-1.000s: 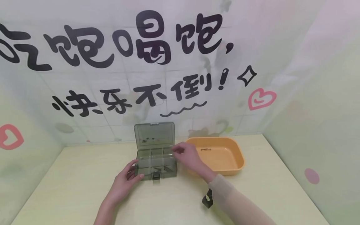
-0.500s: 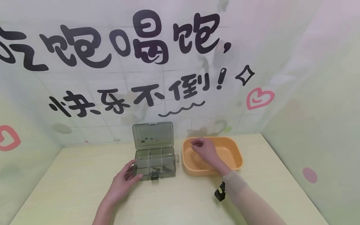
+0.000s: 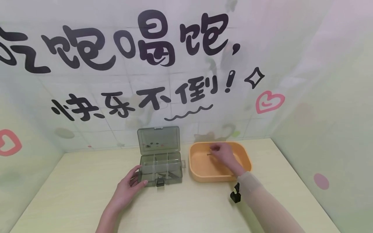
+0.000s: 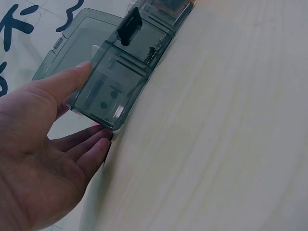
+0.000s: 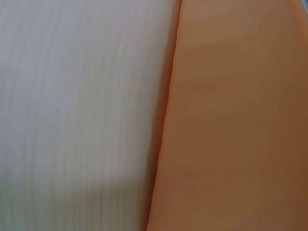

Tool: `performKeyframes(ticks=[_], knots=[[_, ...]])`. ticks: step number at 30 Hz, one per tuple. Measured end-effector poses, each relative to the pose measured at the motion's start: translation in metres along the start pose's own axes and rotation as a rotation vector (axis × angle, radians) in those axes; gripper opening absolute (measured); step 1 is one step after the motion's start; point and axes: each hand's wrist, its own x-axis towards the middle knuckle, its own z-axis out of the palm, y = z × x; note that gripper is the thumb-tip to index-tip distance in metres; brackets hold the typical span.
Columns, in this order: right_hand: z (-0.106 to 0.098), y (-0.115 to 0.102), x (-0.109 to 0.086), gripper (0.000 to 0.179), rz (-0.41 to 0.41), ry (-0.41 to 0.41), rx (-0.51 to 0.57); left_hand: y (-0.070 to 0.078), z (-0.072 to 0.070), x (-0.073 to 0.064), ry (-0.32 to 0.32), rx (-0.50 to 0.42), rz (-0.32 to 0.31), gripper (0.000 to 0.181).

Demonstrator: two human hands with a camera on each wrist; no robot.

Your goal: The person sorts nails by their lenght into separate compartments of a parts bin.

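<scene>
A smoky-grey clear compartment box [image 3: 173, 181] stands on the table, its lid [image 3: 158, 140] raised at the back. Several small screws [image 3: 174, 175] lie in its front compartments. My left hand [image 3: 126, 190] holds the box's left end, thumb at the front corner and fingers along the side. The left wrist view shows this thumb [image 4: 77, 79] against the clear wall. Over the orange basin [image 3: 201, 166], my right hand [image 3: 225, 156] reaches down with bent fingers. A small screw [image 3: 209, 154] pokes out beside its fingertips; whether they pinch it is hidden.
The basin stands just right of the box; its orange side [image 5: 231, 120] fills half the right wrist view. A lettered wall sheet [image 3: 186, 106] closes off the back, with side panels left and right. A black device [image 3: 235, 193] hangs at my right cuff.
My right hand has moved from the box's right compartments to the right, over and then down into the basin. The left hand keeps its hold on the box.
</scene>
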Motion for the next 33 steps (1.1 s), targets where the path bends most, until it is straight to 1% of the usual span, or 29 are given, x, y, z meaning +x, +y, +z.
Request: performKeyframes(ticks=[6,11,17,22,27,33], knots=[[-0.001,0.004,0.001,0.015,0.024,-0.011,-0.044,0.0,0.0,0.001,0.002,-0.004,0.003,0.077],[-0.003,0.008,0.001,0.014,0.013,-0.024,-0.087,0.0,0.0,0.001,0.007,-0.002,0.01,0.077],[-0.003,0.013,0.001,0.024,0.015,-0.043,-0.114,-0.001,0.001,0.002,0.01,0.001,0.009,0.077],[-0.001,0.014,0.002,0.03,-0.006,-0.057,-0.14,-0.002,0.0,0.002,0.004,0.003,0.006,0.077],[0.0,0.015,0.002,0.025,-0.001,-0.041,-0.161,-0.001,-0.001,0.001,0.002,-0.007,0.001,0.077],[-0.001,0.015,0.0,0.02,0.054,-0.05,-0.131,0.002,0.0,0.0,0.004,-0.007,0.003,0.076]])
